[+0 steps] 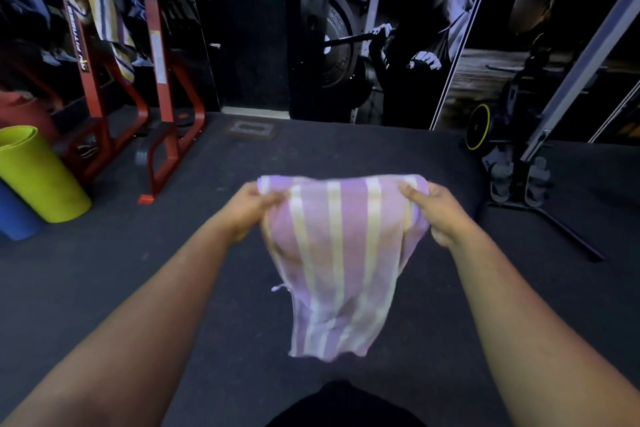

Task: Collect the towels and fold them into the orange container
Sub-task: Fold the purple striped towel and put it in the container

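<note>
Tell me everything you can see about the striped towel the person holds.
The towel is thin cloth with lilac and pale yellow stripes running lengthwise. It hangs in the air above the dark floor, apparently doubled over. The left hand and right hand pinch its top corners. Its lower edge looks frayed.

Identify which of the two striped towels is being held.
The pink towel, pinched by both hands, left and right. The other towel hangs on the red rack.

We see a towel (337,253) at centre frame, lilac with pale yellow-white stripes. At upper left, a second striped towel (107,17) hangs on a red rack (162,87); at left, a lime-yellow roll (38,177) beside a blue one (14,218).
</note>
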Motion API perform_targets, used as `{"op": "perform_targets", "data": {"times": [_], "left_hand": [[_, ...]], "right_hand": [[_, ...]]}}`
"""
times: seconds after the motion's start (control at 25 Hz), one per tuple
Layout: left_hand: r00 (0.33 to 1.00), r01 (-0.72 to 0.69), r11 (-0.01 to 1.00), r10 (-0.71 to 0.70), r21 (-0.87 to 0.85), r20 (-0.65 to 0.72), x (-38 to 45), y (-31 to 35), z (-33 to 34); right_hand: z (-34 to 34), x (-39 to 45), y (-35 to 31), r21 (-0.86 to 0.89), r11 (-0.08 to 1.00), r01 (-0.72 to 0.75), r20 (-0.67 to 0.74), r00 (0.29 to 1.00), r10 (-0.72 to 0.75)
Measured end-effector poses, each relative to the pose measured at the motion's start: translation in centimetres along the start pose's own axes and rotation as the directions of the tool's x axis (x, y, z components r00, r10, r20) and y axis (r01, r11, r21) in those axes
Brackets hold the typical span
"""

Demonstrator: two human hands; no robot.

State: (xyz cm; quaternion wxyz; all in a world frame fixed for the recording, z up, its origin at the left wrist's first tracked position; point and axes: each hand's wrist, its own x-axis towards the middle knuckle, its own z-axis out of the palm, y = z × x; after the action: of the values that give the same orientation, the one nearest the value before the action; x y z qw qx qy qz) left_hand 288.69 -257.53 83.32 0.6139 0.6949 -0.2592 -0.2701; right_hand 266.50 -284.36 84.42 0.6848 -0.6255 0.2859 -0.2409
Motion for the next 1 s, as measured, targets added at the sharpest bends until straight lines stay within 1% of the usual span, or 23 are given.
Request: {"op": "perform_targets", "data": {"times": [0.08, 0.12, 0.2, 0.24, 0.28, 0.32, 0.36, 0.4, 0.44, 0.48, 0.52, 0.56, 0.6, 0.64, 0.68, 0.72, 0.76, 0.8, 0.84, 0.88, 0.92, 0.96, 1.0], "left_hand": [[0.995, 0.01, 0.933, -0.046, -0.361, -0.093, 1.1, 1.9, -0.2], [0.996, 0.053, 0.903, -0.081, -0.426, -0.047, 1.4, 1.9, -0.2], [0.991, 0.137, 0.961, -0.135, -0.24, 0.027, 1.0, -0.5, 0.0], [0.987, 0.159, 0.982, -0.158, -0.107, 0.014, 0.4, -2.0, 0.5], [0.987, 0.15, 0.988, -0.151, -0.021, -0.047, 0.0, -2.5, 0.5], [0.983, 0.153, 0.986, -0.158, -0.06, -0.092, 0.0, -2.4, 0.3], [0.982, 0.141, 0.966, -0.164, -0.215, -0.097, 0.5, -1.9, -0.1], [0.989, 0.122, 0.919, -0.146, -0.374, -0.035, 0.9, -1.0, -0.6], [0.993, 0.117, 0.895, -0.111, -0.43, 0.039, 1.1, -0.3, -1.0], [0.99, 0.131, 0.93, -0.106, -0.343, 0.091, 1.1, -0.1, -1.2], [0.983, 0.151, 0.977, -0.132, -0.151, 0.126, 0.7, -0.5, -1.2], [0.977, 0.156, 0.986, -0.162, 0.054, 0.141, 0.1, -1.2, -0.7], [0.982, 0.144, 0.978, -0.16, 0.152, 0.102, 0.0, -2.1, -0.4], [0.989, 0.143, 0.98, -0.148, 0.139, 0.028, 0.3, -2.4, 0.0], [0.989, 0.134, 0.99, -0.131, 0.046, -0.064, 0.7, -2.4, 0.0], [0.982, 0.107, 0.985, -0.126, -0.133, -0.143, 1.2, -2.1, -0.3], [0.976, 0.081, 0.956, -0.134, -0.283, -0.17, 1.7, -1.8, -0.8], [0.983, 0.075, 0.931, -0.129, -0.356, -0.13, 1.9, -1.7, -1.1], [0.992, 0.096, 0.947, -0.115, -0.308, -0.043, 1.8, -2.0, -1.3], [0.992, 0.123, 0.979, -0.118, -0.16, 0.045, 1.4, -2.8, -1.4], [0.985, 0.146, 0.989, -0.147, 0.017, 0.085, 0.9, -3.7, -1.2], [0.985, 0.161, 0.98, -0.167, 0.113, 0.045, 0.9, -4.4, -1.1], [0.984, 0.178, 0.979, -0.175, 0.102, -0.043, 1.1, -4.5, -0.9]], "right_hand": [[-0.1, 0.0, -0.1, 0.26, 0.966, -0.002, 0.073, 0.997, -0.018], [-0.1, -0.1, 0.3, 0.246, 0.969, -0.032, 0.152, 0.988, -0.006], [0.4, -0.8, 2.2, -0.091, 0.993, -0.075, 0.289, 0.952, 0.098], [0.7, -1.0, 3.3, -0.219, 0.974, -0.06, 0.295, 0.948, 0.124], [1.1, -1.2, 4.0, -0.24, 0.969, -0.057, 0.245, 0.962, 0.117], [1.4, -1.2, 4.2, -0.191, 0.98, -0.06, 0.189, 0.977, 0.097], [1.6, -1.2, 4.0, -0.079, 0.996, -0.05, 0.12, 0.991, 0.059], [1.6, -0.9, 3.4, 0.089, 0.996, -0.033, 0.059, 0.998, 0.027], [1.4, -0.7, 2.5, 0.252, 0.968, -0.02, 0.028, 1.0, 0.014], [1.1, -0.3, 2.1, 0.363, 0.931, -0.028, 0.049, 0.999, 0.011], [0.8, 0.0, 2.0, 0.32, 0.946, -0.055, 0.095, 0.995, 0.025], [0.8, -0.3, 2.3, 0.084, 0.993, -0.087, 0.151, 0.986, 0.074], [0.9, -0.9, 3.4, -0.188, 0.977, -0.101, 0.218, 0.966, 0.142], [1.0, -0.9, 4.7, -0.363, 0.93, -0.058, 0.222, 0.964, 0.147], [1.1, -0.9, 5.2, -0.392, 0.919, -0.037, 0.166, 0.98, 0.11], [1.4, -1.0, 5.0, -0.271, 0.962, -0.036, 0.087, 0.994, 0.062], [1.6, -1.0, 4.3, -0.04, 0.998, -0.04, 0.012, 0.999, 0.04], [1.3, -0.5, 3.7, 0.157, 0.986, -0.051, 0.002, 0.999, 0.051], [0.9, 0.1, 3.7, 0.238, 0.968, -0.084, 0.05, 0.996, 0.075], [0.4, 0.3, 3.8, 0.162, 0.976, -0.143, 0.12, 0.985, 0.124], [0.1, 0.1, 4.2, -0.012, 0.977, -0.211, 0.188, 0.96, 0.209], [0.2, -0.3, 4.8, -0.157, 0.962, -0.225, 0.228, 0.939, 0.257], [0.1, -0.3, 5.3, -0.225, 0.958, -0.18, 0.222, 0.947, 0.23]]}}
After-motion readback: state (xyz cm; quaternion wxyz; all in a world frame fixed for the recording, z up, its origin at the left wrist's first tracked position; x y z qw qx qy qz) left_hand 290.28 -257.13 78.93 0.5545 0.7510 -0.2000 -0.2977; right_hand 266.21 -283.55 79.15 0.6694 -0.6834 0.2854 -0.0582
